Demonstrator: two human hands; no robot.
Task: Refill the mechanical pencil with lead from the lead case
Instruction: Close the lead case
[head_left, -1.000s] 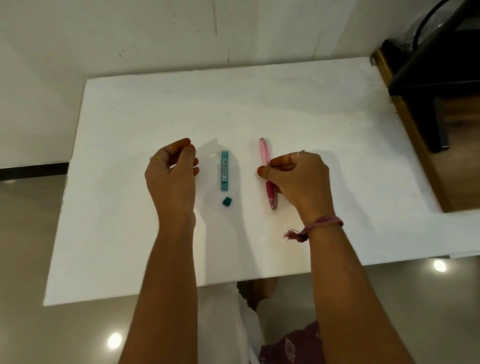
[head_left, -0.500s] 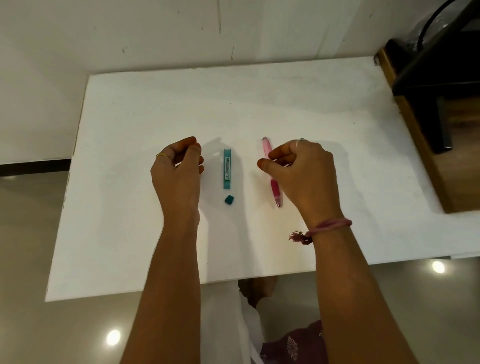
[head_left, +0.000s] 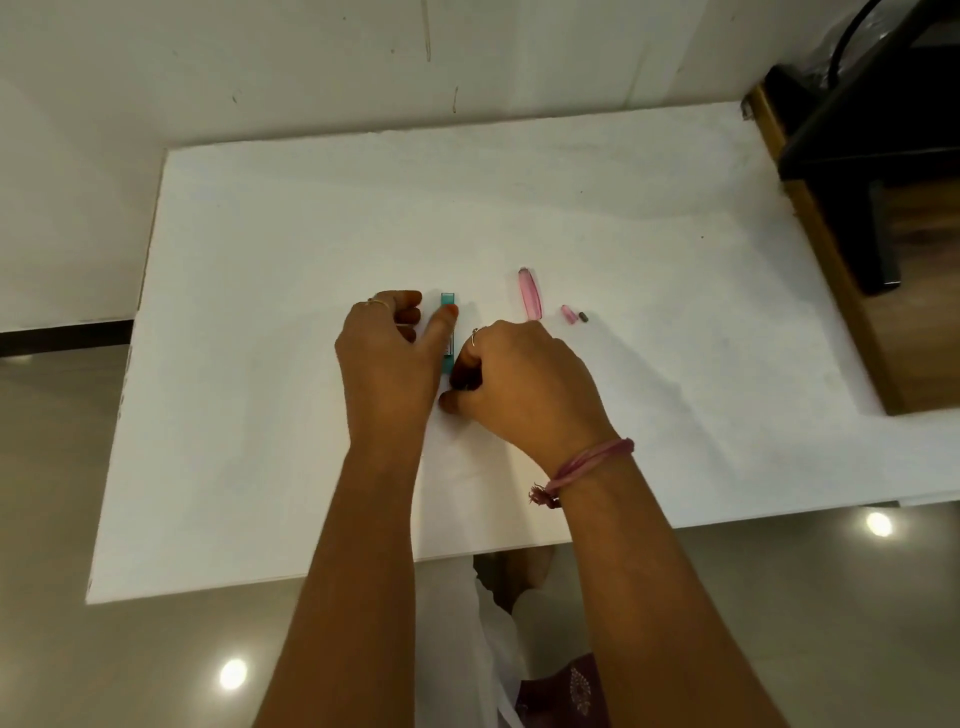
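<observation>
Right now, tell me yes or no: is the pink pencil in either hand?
No. The pink pencil lies on the white table, while the left hand and right hand meet at the teal lead case.

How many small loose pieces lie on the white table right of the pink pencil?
2: a small pink cap just right of the translucent pink mechanical pencil, and a tiny dark grey piece beside it. Others may hide under the hands.
</observation>
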